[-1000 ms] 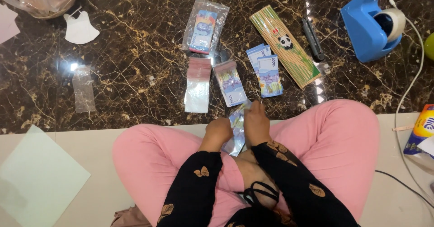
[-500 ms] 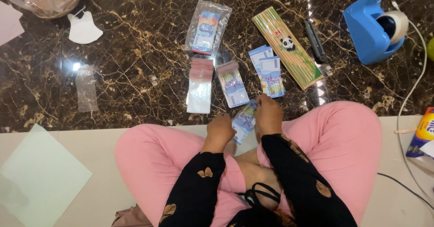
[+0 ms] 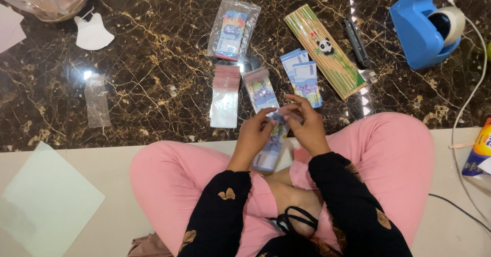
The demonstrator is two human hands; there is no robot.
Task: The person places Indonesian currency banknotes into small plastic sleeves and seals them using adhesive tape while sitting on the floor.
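In the head view, a person in pink trousers is sitting cross-legged at the edge of a dark marble floor, and both hands are closing on one bundle of banknotes held over the lap. The left hand is gripping the bundle's left edge, while the right hand is pinching its upper end with thumb and fingertips.

To my eye the notes are being squared up or eased into a clear sleeve. That goes best with the left hand keeping the stack pressed flat and the right hand working one corner at a time, so no note is creasing or fanning out.

On the floor just ahead are lying a stack of empty clear sleeves, a wrapped bundle, loose blue notes and a green packet of sticks. A blue tape dispenser is sitting well off to the right.

The fingers are covering the bundle's top, so I cannot tell whether a sleeve is around it. The bundle's lower end is blurring against the trousers.
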